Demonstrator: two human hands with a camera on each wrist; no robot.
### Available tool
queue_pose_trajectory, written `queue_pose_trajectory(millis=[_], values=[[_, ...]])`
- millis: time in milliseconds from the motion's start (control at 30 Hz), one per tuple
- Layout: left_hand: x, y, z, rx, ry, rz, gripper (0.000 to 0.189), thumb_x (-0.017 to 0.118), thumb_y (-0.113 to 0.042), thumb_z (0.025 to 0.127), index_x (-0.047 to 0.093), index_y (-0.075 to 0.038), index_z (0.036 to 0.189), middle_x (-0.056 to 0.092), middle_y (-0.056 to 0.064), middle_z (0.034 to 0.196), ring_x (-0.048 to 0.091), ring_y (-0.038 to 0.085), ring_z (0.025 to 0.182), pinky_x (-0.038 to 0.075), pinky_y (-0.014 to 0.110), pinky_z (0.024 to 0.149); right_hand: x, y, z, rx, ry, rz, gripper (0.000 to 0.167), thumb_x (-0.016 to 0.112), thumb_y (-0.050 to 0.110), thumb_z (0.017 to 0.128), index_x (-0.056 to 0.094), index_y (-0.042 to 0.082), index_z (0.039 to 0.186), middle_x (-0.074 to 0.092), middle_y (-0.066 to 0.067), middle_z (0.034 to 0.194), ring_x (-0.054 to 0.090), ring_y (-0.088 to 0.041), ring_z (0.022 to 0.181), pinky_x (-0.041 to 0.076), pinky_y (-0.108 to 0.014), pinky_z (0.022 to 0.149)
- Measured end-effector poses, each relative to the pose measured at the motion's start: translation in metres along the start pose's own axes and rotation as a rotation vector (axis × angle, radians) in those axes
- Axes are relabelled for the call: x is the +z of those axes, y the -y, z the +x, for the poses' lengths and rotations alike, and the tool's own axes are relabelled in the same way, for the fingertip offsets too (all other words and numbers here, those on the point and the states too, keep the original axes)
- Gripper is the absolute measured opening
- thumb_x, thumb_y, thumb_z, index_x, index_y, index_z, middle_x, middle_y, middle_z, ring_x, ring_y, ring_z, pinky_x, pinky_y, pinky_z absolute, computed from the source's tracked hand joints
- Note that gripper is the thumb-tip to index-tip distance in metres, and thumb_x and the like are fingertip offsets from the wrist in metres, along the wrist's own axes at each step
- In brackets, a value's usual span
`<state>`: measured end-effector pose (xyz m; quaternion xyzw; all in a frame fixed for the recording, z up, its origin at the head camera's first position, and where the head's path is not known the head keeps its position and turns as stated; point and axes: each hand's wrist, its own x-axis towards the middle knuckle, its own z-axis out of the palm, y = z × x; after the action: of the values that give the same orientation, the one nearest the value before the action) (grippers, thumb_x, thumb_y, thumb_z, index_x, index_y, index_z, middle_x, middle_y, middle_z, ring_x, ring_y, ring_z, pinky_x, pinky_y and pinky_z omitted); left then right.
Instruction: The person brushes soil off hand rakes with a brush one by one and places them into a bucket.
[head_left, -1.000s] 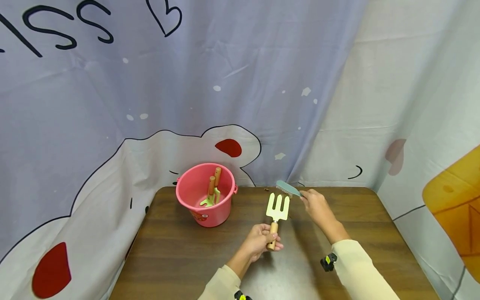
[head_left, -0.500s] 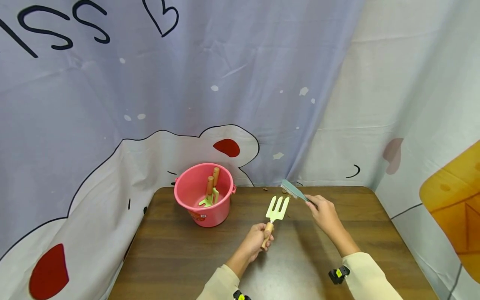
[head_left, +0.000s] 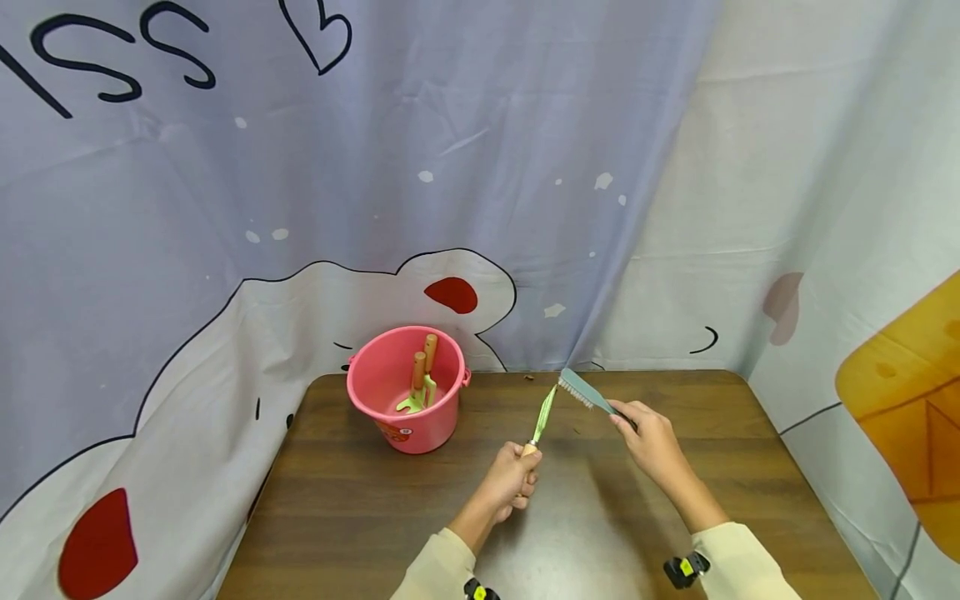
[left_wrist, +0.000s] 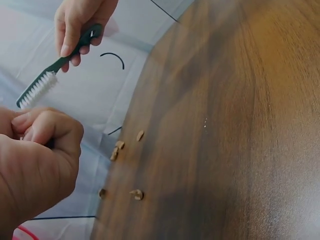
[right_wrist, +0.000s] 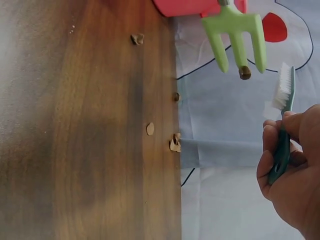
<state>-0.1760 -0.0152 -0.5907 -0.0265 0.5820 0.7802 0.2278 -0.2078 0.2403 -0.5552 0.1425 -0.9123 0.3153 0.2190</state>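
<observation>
My left hand grips the wooden handle of a small pale green garden fork, which is turned edge-on in the head view. Across from it my right hand holds a green brush by its handle, white bristles facing the fork. In the right wrist view the fork's tines show broadside, with a brown lump at the tip of the middle one. The brush bristles are near the tines there, with a gap between. In the left wrist view my left hand's fingers hide the fork.
A pink bucket stands at the table's back left, holding two wooden-handled green tools. Small brown bits are scattered along the far edge of the brown wooden table. A printed curtain hangs right behind it.
The fork has turned from broadside to edge-on in the head view, and my left hand has moved slightly left. My right hand with the brush has shifted a little right and nearer.
</observation>
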Motion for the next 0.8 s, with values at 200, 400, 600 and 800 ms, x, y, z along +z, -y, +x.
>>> queue_pose_trajectory(millis=[200,400,600,800], values=[[-0.003,0.002,0.000,0.010,0.050,-0.076,0.015,0.049,-0.016,0.108,0.037,-0.007,0.104,0.047,0.001,0.075,0.035,0.004,0.050,0.027,0.014,0.040,0.001,0.000,-0.005,-0.002,0.017,0.003,0.026,0.074,0.003,0.093,0.075,0.000,0.119,0.075,-0.008,0.097,0.062,-0.014,0.077,0.053,-0.034,0.067],[-0.003,0.004,0.001,0.017,0.026,-0.054,0.030,0.048,-0.022,0.110,0.053,0.007,0.113,0.049,0.003,0.083,0.046,0.009,0.062,0.042,0.017,0.052,0.002,0.000,-0.008,-0.041,0.008,0.005,0.025,0.075,0.001,0.091,0.075,-0.001,0.117,0.074,-0.008,0.094,0.062,-0.014,0.076,0.053,-0.032,0.065],[-0.002,0.007,0.002,0.032,0.013,-0.035,0.035,0.050,-0.020,0.110,0.061,0.012,0.117,0.058,0.003,0.080,0.053,0.006,0.062,0.049,0.016,0.054,0.004,0.003,-0.012,-0.098,0.062,-0.005,0.027,0.074,-0.001,0.092,0.073,-0.004,0.118,0.073,-0.007,0.095,0.061,-0.010,0.075,0.053,-0.026,0.061],[0.003,0.008,0.000,0.044,0.022,-0.048,0.031,0.047,-0.016,0.110,0.060,0.012,0.116,0.063,0.003,0.075,0.058,0.004,0.060,0.052,0.017,0.054,0.009,0.005,-0.016,-0.245,0.073,0.006,0.028,0.076,-0.007,0.087,0.074,-0.004,0.115,0.070,-0.005,0.092,0.056,-0.005,0.073,0.049,-0.021,0.059]])
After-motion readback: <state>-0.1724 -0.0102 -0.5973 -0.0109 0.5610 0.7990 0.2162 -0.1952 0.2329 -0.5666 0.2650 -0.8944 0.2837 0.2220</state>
